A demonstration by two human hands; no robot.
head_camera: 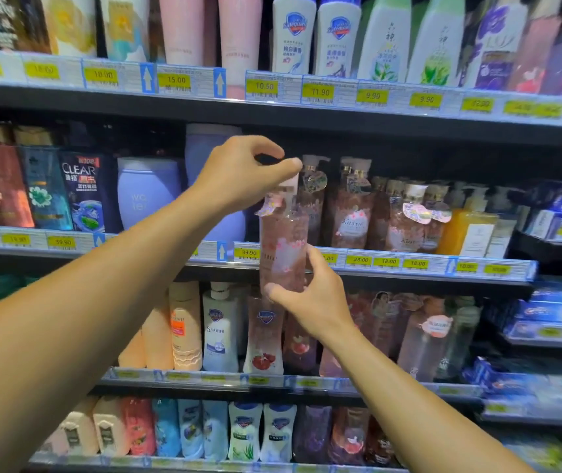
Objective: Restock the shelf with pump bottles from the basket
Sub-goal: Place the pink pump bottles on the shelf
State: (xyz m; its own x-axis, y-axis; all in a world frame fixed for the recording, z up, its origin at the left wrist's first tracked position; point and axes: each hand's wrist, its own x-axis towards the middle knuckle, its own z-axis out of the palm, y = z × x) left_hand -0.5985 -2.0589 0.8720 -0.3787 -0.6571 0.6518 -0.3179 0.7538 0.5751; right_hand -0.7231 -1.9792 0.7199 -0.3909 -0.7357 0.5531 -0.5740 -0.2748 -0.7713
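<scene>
**Pink pump bottle held up before the middle shelf**

Both arms are stretched toward the shelving. The left hand [238, 172] pinches the white pump head of a clear pink pump bottle [283, 244], thumb and fingers curled round the top. The right hand [310, 298] grips the bottle's lower body, fingers wrapped around it from the right. The bottle stands upright in the air, in front of the middle shelf [409, 268] edge with its yellow price tags. Just right of it, similar pink pump bottles [354, 206] stand in a row on that shelf; lavender bottles [146, 192] stand to its left.
</scene>
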